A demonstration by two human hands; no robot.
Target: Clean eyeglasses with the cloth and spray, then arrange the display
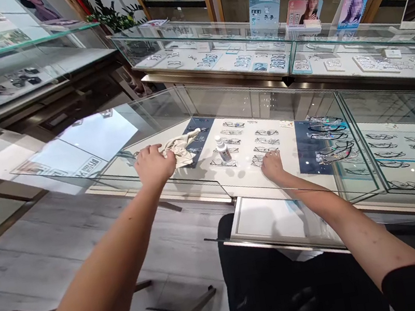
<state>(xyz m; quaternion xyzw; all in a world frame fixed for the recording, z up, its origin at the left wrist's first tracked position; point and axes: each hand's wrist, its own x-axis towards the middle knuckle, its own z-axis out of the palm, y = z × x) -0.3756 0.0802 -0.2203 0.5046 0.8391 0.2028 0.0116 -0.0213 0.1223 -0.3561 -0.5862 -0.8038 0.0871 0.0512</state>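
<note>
My left hand (155,165) is closed on the near end of a crumpled cream cloth (182,149) at the glass counter's left part. To the cloth's right stands a small white bottle (223,149) with a white cap and a printed label. My right hand (273,166) has its fingers curled in, at a pair of eyeglasses (259,160) in the nearest row. Whether the fingers grip anything is hidden, and I cannot tell if they rest on the glass above the frames. More eyeglasses (267,141) lie in columns around the bottle.
A pulled-out white drawer (267,218) sits below the counter, before my body. Thin glass edges (359,142) divide the display case. Dark blue panels (312,147) carry more frames. Another glass showcase (210,50) with upright advertising cards (264,15) stands behind.
</note>
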